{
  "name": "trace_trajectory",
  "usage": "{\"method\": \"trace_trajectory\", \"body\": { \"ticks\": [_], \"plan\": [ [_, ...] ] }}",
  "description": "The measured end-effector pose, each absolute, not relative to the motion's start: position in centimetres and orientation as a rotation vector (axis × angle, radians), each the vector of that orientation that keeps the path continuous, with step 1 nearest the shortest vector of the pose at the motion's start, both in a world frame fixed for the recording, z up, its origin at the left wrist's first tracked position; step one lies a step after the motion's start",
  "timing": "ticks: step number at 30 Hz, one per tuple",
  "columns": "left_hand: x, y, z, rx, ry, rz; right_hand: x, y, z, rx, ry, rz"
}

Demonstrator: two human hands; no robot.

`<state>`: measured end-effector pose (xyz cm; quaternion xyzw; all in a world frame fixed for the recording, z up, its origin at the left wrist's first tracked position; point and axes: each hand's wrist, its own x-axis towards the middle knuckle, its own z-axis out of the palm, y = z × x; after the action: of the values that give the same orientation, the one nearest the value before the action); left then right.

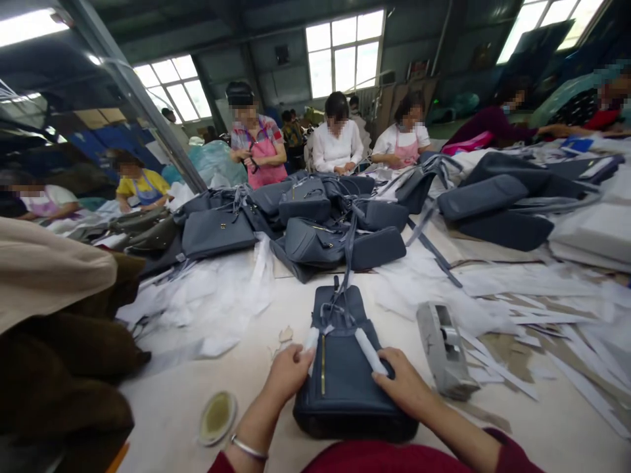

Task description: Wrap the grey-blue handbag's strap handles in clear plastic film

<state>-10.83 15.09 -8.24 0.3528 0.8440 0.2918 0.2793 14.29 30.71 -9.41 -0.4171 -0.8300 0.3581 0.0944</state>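
Note:
A dark blue backpack [345, 374] lies on the table right in front of me, its flap and straps pointing away. A gold zipper [323, 364] runs down its front on the left. My left hand [290, 371] is closed at the bag's left side, thumb and fingers pinching a strip wrapped in white paper [311, 340]. On the other side, my right hand [401, 381] grips the lower end of a second white-wrapped strip [371, 351], which slants across the bag's front. What lies inside the wraps is hidden; they look like strap parts.
A grey metal tape dispenser [446, 351] stands right of the bag, beside scattered paper strips [522, 355]. A round tin [217, 418] sits at the left. Further back lies a heap of blue bags [315, 223]. Brown fabric [59, 341] fills the left edge. Several people work across the table.

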Motion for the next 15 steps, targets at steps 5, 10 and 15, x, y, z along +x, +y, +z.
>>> {"method": "trace_trajectory", "body": {
  "ticks": [5,10,15],
  "plan": [
    [-12.9,17.1,-9.2,1.048,2.370,0.711,14.3,29.9,-9.9,-1.410,-2.412,1.161],
    [-14.3,22.2,-8.1,1.352,2.293,0.671,13.9,28.8,-10.1,-1.418,-2.415,1.180],
    [-14.5,31.1,-8.3,1.438,2.225,0.631,14.0,29.6,-10.9,-1.406,-2.502,1.226]
  ]
}}
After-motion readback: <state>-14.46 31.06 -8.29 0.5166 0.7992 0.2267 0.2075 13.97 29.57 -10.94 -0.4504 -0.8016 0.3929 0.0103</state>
